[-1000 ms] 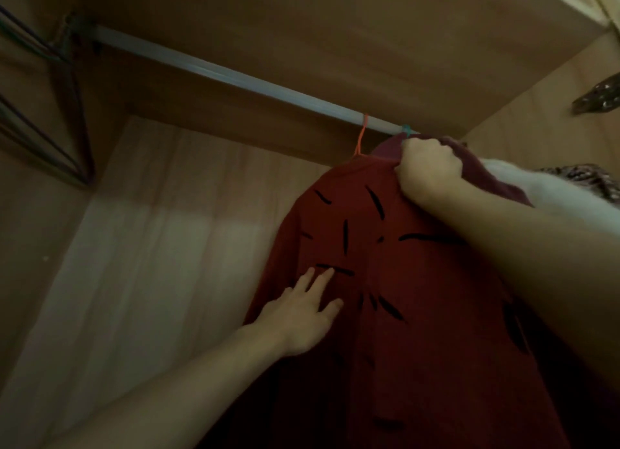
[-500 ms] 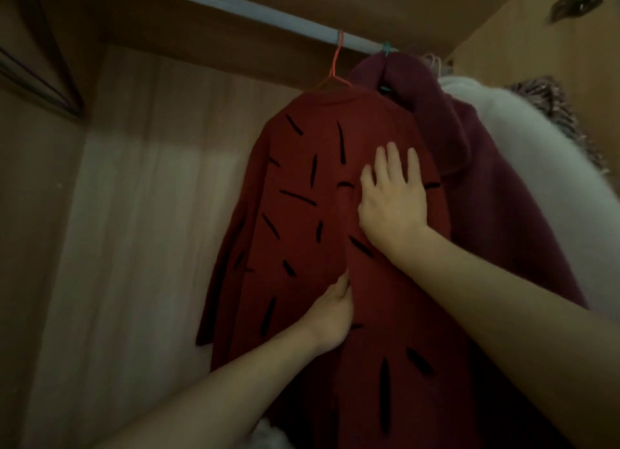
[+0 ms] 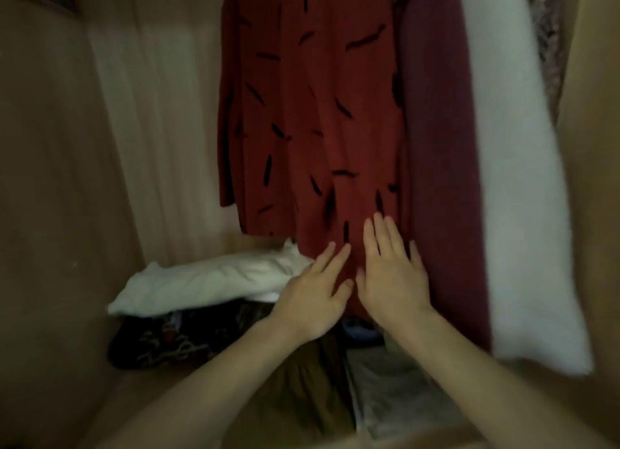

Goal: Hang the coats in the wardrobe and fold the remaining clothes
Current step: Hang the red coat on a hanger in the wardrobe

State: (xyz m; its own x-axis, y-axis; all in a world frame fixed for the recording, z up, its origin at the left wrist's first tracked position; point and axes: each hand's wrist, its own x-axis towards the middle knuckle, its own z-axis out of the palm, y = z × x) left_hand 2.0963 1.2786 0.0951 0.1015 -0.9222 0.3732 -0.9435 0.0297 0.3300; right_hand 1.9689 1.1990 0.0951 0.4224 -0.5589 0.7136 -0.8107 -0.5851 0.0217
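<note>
Head view: 3 coats hang in wardrobe (image 3: 50,213) – red coat (image 3: 312,119), maroon coat (image 3: 443,146), white coat (image 3: 523,213). Left hand (image 3: 312,301) & right hand (image 3: 392,277), fingers straight, flat on red coat's hem. 1 white pillow (image 3: 208,284) on wardrobe floor.

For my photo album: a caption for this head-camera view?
Both hands, left and right, flat on a red coat hanging in the wardrobe.

matt cloth red coat (image 3: 312,119), fluffy white coat (image 3: 516,180) — wood-grain wardrobe (image 3: 50,197)
</note>
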